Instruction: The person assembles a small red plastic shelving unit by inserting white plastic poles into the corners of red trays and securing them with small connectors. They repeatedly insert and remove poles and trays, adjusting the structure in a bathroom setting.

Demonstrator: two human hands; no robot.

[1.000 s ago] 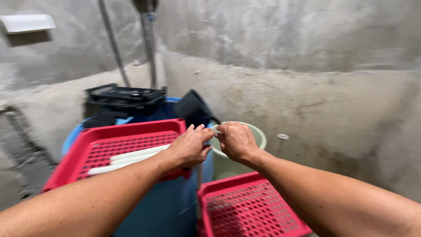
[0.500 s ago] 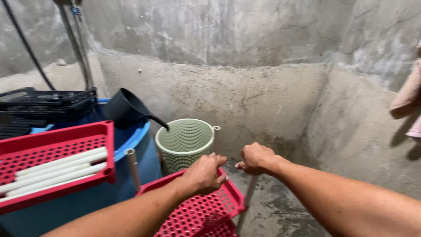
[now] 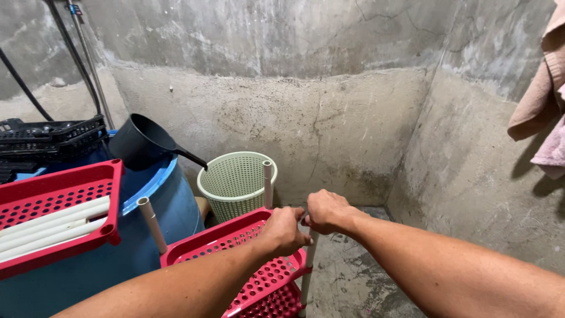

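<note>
My left hand [image 3: 283, 231] and my right hand [image 3: 325, 211] meet at the right corner of a red perforated shelf tray [image 3: 235, 239], closed around a white plastic tube [image 3: 308, 265] that runs down through that corner. Two more white tubes stand in the same tray: one at the far corner [image 3: 268, 184], one tilted at the left corner [image 3: 152, 224]. A lower red tray [image 3: 268, 299] sits beneath. To the left, another red tray [image 3: 70, 182] rests on a blue barrel [image 3: 165, 206] and holds several loose white tubes [image 3: 53, 227].
A pale green woven basket [image 3: 235, 182] stands against the bare concrete wall. A black dipper [image 3: 144, 143] and a black crate [image 3: 53, 134] sit on the barrel. Hoses run up the wall at upper left. Pink cloth [image 3: 544, 94] hangs at upper right. Wet concrete floor lies at the right.
My view swung right from the barrel to the corner. Both hands left the tray on the barrel and came down to the lower shelf's right corner, gripping a tube there.
</note>
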